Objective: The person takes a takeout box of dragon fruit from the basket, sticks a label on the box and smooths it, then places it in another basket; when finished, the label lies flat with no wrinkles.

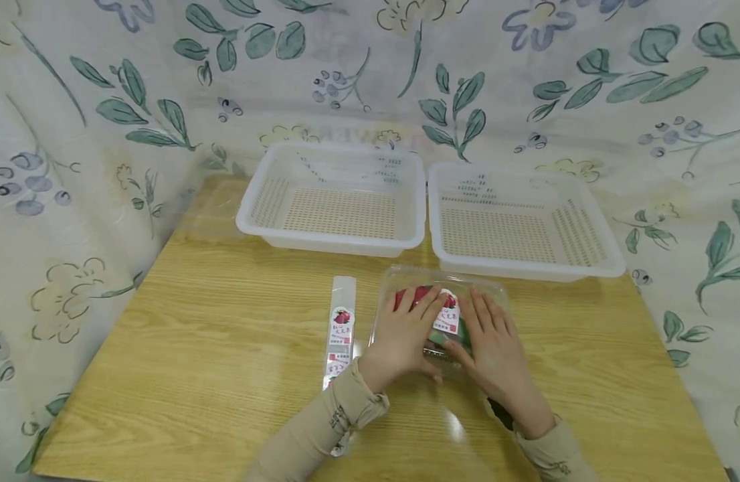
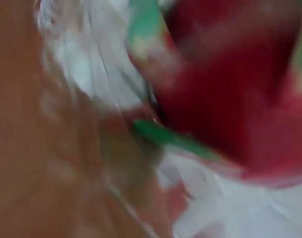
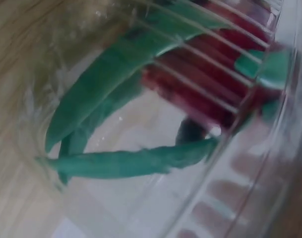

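A clear plastic box (image 1: 400, 270) stands on the table with a red dragon fruit (image 2: 230, 94) inside. Through the ribbed wall in the right wrist view, green scales (image 3: 106, 84) of the fruit show. On top of the box is a white label (image 1: 447, 320) printed with a fruit picture. My left hand (image 1: 405, 338) rests on the box left of the label, fingers spread. Across from it, my right hand (image 1: 495, 340) lies on the box's right part with extended fingers, its thumb near the label's lower edge. The left wrist view is blurred.
A strip of similar labels (image 1: 344, 298) lies left of the box, partly under my left sleeve. Two white perforated baskets, one left (image 1: 334, 242) and one right (image 1: 526, 269), stand behind. Some clear plastic (image 1: 216, 204) sits at the back left. A floral cloth (image 1: 370, 60) hangs around the table (image 1: 213, 348).
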Demonstrator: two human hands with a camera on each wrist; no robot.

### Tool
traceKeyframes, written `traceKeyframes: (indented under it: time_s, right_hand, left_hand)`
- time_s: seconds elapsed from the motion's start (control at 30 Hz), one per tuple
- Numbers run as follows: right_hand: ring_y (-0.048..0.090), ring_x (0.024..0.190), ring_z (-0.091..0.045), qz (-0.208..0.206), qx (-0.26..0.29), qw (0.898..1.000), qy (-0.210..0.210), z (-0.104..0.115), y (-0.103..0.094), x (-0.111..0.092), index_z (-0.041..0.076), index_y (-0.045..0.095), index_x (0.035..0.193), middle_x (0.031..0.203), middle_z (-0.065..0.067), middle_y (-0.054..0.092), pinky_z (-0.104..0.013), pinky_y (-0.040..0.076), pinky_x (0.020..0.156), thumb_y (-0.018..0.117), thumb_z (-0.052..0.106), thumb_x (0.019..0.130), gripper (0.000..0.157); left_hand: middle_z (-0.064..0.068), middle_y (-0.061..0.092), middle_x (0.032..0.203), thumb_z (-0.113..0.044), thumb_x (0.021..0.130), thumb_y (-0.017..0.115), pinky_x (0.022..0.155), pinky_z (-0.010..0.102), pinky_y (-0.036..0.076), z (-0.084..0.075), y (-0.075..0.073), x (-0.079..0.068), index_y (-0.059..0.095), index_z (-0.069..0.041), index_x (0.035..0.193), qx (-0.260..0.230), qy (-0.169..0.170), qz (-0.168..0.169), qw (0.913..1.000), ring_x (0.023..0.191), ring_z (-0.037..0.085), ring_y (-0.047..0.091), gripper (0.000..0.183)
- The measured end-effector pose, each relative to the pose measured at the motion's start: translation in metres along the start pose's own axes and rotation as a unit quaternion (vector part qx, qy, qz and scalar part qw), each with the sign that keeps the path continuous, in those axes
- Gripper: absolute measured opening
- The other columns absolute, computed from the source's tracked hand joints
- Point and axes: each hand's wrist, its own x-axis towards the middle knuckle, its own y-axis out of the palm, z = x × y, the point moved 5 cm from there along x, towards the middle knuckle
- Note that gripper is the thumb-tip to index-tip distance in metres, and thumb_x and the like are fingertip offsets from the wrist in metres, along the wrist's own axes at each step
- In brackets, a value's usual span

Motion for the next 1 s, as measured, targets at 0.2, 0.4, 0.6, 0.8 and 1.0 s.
traceKeyframes:
  time_s: [0.2,0.4,0.6,0.8,1.0]
  right_hand:
    - [0.015,0.147,-0.045,0.017,0.022,0.999,0.046,-0.001,0.002,-0.001,0.002,0.025,0.152,0.159,-0.022,0.021,-0.066,0.012,0.116,0.043,0.057,0.097,0.08]
    - [0.004,0.148,-0.046,0.006,0.128,0.986,0.102,-0.019,0.004,-0.011,0.006,0.027,0.153,0.161,-0.025,0.011,-0.073,0.017,0.11,0.054,0.04,0.097,0.07]
    - [0.005,0.145,-0.053,-0.02,0.25,0.958,0.142,-0.031,0.004,-0.019,0.009,0.021,0.154,0.163,-0.018,0.001,-0.081,0.015,0.102,0.058,0.029,0.097,0.071]
    - [0.008,0.144,-0.053,-0.003,0.344,0.919,0.194,-0.042,0.009,-0.026,0.012,-0.001,0.157,0.163,-0.02,-0.001,-0.074,0.015,0.109,0.058,0.027,0.097,0.085]
    - [0.003,0.146,-0.051,0.01,0.43,0.879,0.204,-0.048,0.014,-0.031,0.015,-0.009,0.156,0.163,-0.017,-0.007,-0.074,0.011,0.11,0.054,0.02,0.099,0.085]
  left_hand:
    - [-0.004,0.014,0.164,-0.083,0.054,0.067,0.121,0.057,0.015,0.012,0.009,-0.009,0.014,-0.02,0.157,-0.047,-0.021,-0.028,0.9983,0.151,0.029,0.013,0.132]
    - [0.005,0.021,0.163,-0.079,0.061,0.067,0.117,0.06,0.023,0.026,0.018,-0.022,0.025,-0.019,0.154,-0.115,-0.038,-0.06,0.9909,0.15,0.038,0.012,0.118]
    - [0.011,0.014,0.163,-0.058,0.065,0.081,0.109,0.071,0.026,0.037,0.023,-0.029,0.029,-0.015,0.153,-0.29,-0.035,-0.105,0.9508,0.147,0.047,0.014,0.111]
    - [0.01,0.01,0.164,-0.044,0.06,0.089,0.112,0.069,0.022,0.042,0.033,-0.032,0.023,-0.011,0.154,-0.423,-0.051,-0.153,0.892,0.147,0.045,0.014,0.12]
    - [0.006,0.014,0.164,-0.033,0.06,0.092,0.115,0.062,0.022,0.049,0.047,-0.035,0.019,-0.016,0.155,-0.544,-0.077,-0.153,0.8217,0.15,0.034,0.015,0.121]
